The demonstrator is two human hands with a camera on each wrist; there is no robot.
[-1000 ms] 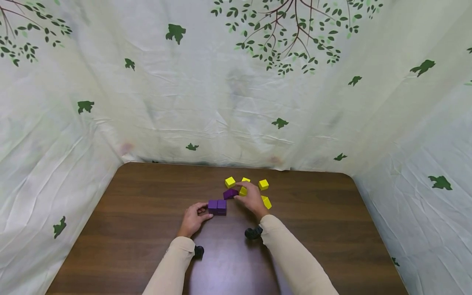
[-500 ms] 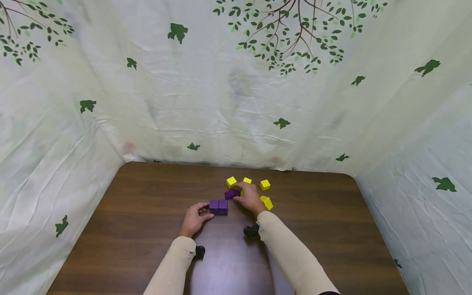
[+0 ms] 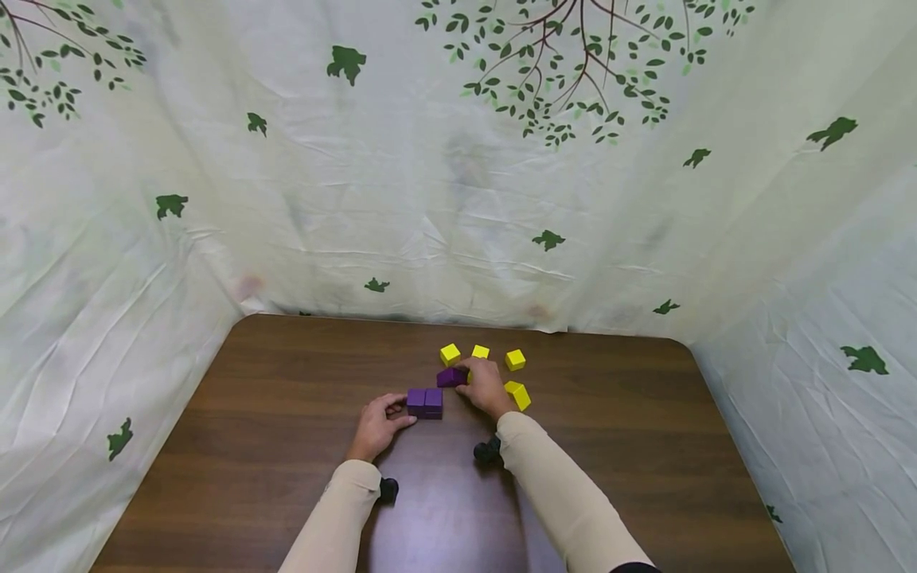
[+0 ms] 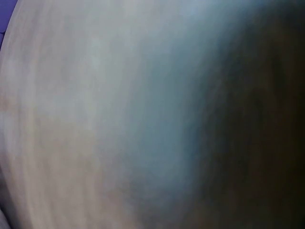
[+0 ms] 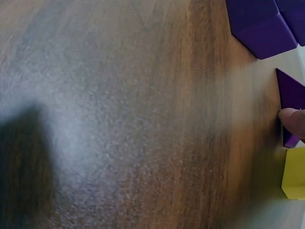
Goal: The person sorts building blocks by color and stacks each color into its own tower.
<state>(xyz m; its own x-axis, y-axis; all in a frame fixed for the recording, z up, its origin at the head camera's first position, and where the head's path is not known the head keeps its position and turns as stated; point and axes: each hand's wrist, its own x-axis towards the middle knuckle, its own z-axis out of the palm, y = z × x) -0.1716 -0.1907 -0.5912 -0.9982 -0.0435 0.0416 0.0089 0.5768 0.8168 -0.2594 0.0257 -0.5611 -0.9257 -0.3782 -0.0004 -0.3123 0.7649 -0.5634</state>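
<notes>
Two purple blocks stand side by side, touching, on the brown table. My left hand holds the left one, thumb along its front and index finger at its back left corner. Behind and right of them lies a purple triangular block. My right hand pinches its right end between thumb and fingers. In the right wrist view, the thumb presses against the triangular block, with a yellow block close beside it. The left wrist view is mostly blur, with purple at its corner.
Around the right hand are yellow blocks: one at the back left, a cube behind the fingers, a cube at the back right and a larger-looking one by the wrist. Another is mostly hidden. Printed cloth hangs behind the table.
My right hand has come in closer to the purple triangular block and now grips it, covering more of the middle yellow block. My left hand stays at the two purple blocks.
</notes>
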